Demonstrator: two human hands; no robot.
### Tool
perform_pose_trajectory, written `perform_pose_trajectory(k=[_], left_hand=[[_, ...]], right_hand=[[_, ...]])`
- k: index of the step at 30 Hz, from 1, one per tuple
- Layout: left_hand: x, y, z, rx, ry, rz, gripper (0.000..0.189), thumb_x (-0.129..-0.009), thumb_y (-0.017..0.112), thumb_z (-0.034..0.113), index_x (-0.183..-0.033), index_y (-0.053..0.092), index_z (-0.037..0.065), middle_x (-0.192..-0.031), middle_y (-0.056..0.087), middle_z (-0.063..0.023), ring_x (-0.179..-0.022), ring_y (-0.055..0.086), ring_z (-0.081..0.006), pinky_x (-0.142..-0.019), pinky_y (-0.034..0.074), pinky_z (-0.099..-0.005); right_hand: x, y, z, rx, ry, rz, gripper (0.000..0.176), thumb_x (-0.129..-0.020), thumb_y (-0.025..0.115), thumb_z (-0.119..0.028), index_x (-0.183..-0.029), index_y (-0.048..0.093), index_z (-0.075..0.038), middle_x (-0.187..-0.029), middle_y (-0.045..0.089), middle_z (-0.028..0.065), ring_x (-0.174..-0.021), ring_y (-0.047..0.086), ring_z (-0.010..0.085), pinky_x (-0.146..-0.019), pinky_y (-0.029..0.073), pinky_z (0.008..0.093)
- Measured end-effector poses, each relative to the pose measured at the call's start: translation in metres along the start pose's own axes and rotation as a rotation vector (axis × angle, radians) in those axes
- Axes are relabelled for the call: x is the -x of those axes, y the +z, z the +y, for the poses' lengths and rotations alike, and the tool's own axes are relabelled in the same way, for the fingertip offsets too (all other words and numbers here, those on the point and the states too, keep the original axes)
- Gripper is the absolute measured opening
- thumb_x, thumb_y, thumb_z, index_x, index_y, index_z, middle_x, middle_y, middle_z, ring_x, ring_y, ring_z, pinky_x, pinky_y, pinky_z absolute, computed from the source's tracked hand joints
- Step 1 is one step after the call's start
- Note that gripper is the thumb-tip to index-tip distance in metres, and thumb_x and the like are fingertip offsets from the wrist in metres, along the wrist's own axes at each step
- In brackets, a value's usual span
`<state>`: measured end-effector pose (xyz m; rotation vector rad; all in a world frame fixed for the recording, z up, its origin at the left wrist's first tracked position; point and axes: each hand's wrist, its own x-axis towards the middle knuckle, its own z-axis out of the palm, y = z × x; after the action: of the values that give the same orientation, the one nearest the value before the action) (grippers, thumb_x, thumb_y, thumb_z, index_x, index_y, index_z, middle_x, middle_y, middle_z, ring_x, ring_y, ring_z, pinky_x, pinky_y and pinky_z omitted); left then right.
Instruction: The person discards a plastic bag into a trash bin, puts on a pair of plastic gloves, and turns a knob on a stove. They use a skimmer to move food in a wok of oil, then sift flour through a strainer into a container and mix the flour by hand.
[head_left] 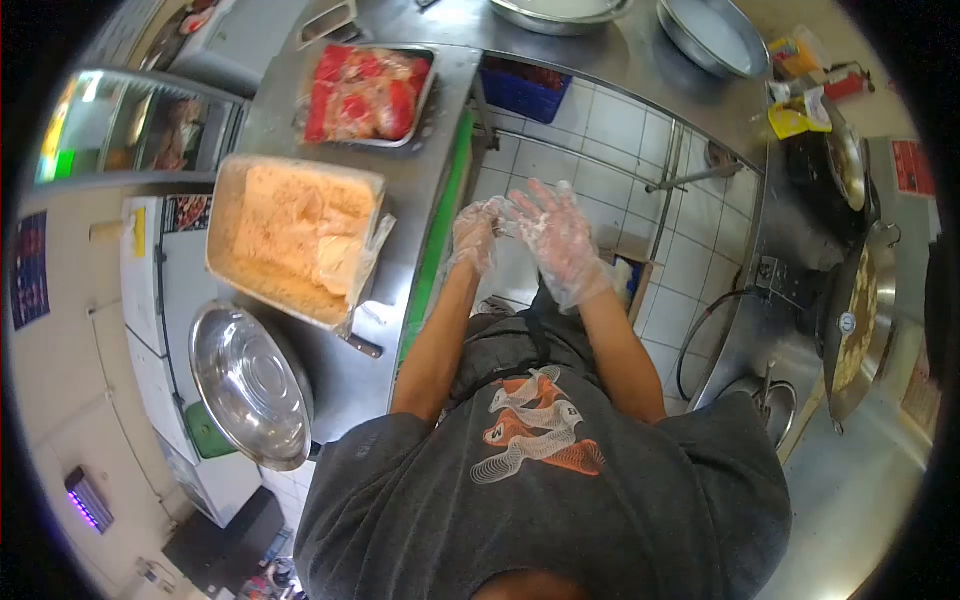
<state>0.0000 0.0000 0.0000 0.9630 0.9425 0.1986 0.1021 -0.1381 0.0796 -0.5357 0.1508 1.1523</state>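
Both my hands wear clear plastic gloves and are raised over the floor beside the steel table. My left hand [475, 236] has its fingers curled together near the edge of the other glove; whether it pinches anything is too small to tell. My right hand [558, 240] is spread, its glove smeared with pale residue, and holds nothing. To their left, a rectangular metal pan [222, 225] holds orange-tinted powder with a lighter mound at its right side. A knife [362, 345] lies by the pan's lower corner. Behind the pan, raw red meat [365, 93] sits on a metal tray.
An empty steel bowl [255, 385] stands at the left table's near end. Two bowls [712, 38] with whitish contents are on the far counter. A blue crate [525, 92] sits below it. Large pans [860, 320] and a black hose [690, 345] are on the right.
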Motion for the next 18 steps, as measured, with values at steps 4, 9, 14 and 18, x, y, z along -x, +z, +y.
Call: perform_pose_trajectory(k=[4,9,14,18], left_hand=[[0.035,0.044,-0.010,0.022,-0.263,-0.021,0.026,-0.091,0.069,0.027,-0.102,0.062,0.005,-0.083,0.064,-0.0019,-0.067,0.057,-0.0120,-0.058,0.047,-0.0269],[-0.016,0.095,-0.012,-0.094,-0.178,-0.063,0.026,-0.092,0.066,0.027,-0.100,0.063,0.002,-0.081,0.064,-0.0025,-0.064,0.055,-0.0093,-0.054,0.045,-0.0231],[-0.044,0.110,-0.012,-0.115,-0.132,0.121,0.031,-0.092,0.066,0.030,-0.104,0.064,0.001,-0.081,0.063,-0.0030,-0.064,0.055,-0.0100,-0.053,0.044,-0.0236],[-0.073,0.076,-0.032,0.116,-0.144,0.130,0.035,-0.092,0.062,0.037,-0.104,0.065,0.004,-0.082,0.065,-0.0030,-0.063,0.058,-0.0132,-0.054,0.046,-0.0255]], right_hand=[[0.011,-0.048,-0.016,-0.214,-0.033,0.120,0.074,-0.098,0.041,-0.056,-0.153,0.021,-0.010,-0.154,0.026,0.0225,-0.142,0.028,0.0366,-0.113,0.025,0.0543],[-0.024,-0.063,-0.088,-0.278,0.009,0.173,0.071,-0.098,0.041,-0.055,-0.152,0.025,-0.010,-0.153,0.027,0.0221,-0.141,0.029,0.0369,-0.114,0.026,0.0519],[-0.034,-0.059,-0.111,-0.258,0.029,0.178,0.070,-0.098,0.042,-0.054,-0.151,0.026,-0.012,-0.153,0.029,0.0208,-0.141,0.030,0.0357,-0.112,0.029,0.0500],[-0.049,-0.071,-0.098,-0.245,0.074,0.147,0.069,-0.098,0.044,-0.053,-0.151,0.027,-0.012,-0.152,0.032,0.0187,-0.137,0.035,0.0321,-0.110,0.034,0.0442]])
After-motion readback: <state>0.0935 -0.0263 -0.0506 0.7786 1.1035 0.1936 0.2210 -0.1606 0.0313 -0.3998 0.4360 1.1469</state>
